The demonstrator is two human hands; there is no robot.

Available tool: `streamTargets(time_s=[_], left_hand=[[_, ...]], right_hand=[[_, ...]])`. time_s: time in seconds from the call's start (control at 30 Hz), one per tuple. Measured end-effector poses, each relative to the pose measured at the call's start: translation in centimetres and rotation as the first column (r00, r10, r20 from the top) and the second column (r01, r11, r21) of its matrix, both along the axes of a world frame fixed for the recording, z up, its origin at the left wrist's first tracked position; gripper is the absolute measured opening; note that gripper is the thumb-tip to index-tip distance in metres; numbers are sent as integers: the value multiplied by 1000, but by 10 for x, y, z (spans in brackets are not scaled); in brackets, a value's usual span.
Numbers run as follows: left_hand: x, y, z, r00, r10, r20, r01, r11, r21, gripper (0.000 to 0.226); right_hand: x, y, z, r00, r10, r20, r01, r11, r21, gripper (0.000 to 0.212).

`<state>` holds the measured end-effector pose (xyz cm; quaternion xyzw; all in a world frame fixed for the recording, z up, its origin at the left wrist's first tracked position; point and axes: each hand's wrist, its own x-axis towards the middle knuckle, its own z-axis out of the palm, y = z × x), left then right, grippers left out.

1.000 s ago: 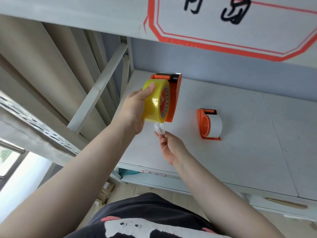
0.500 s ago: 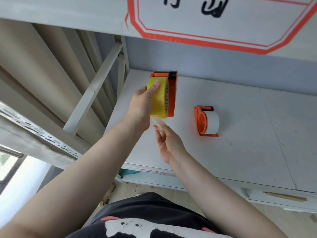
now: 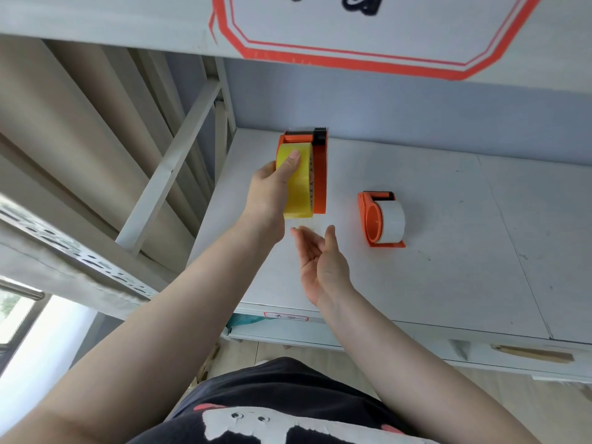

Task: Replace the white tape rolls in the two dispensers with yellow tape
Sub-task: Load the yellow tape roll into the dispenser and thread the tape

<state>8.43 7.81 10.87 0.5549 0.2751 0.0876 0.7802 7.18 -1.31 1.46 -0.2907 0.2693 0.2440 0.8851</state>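
Observation:
My left hand (image 3: 272,187) grips a yellow tape roll (image 3: 298,187) seated in an orange dispenser (image 3: 320,174), held above the white shelf (image 3: 448,283). Its thumb lies across the roll's face. Below the roll hangs a clear loose tape end (image 3: 307,224). My right hand (image 3: 320,261) is just under it, palm up with fingers relaxed, its fingertips at the tape end. Whether it touches the tape is unclear. A second orange dispenser (image 3: 368,219) holding a white tape roll (image 3: 390,219) stands on the shelf to the right.
An upper shelf edge with an orange-bordered sign (image 3: 368,56) hangs overhead. A white metal frame and diagonal brace (image 3: 173,174) stand at the left. A labelled drawer front (image 3: 285,317) sits under the shelf's front edge.
The left hand turned the dispenser so the roll's yellow face points toward me. The right hand let go of its pinch on the tape end and opened, palm up.

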Motion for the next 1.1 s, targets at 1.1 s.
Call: streamTargets(time_s=[1.1], left_hand=[[42,-11,-76,898,-141,-417,225,961,159,48]], right_hand=[[-1,-5,-36,965,251,-80,-260,850,-458,8]])
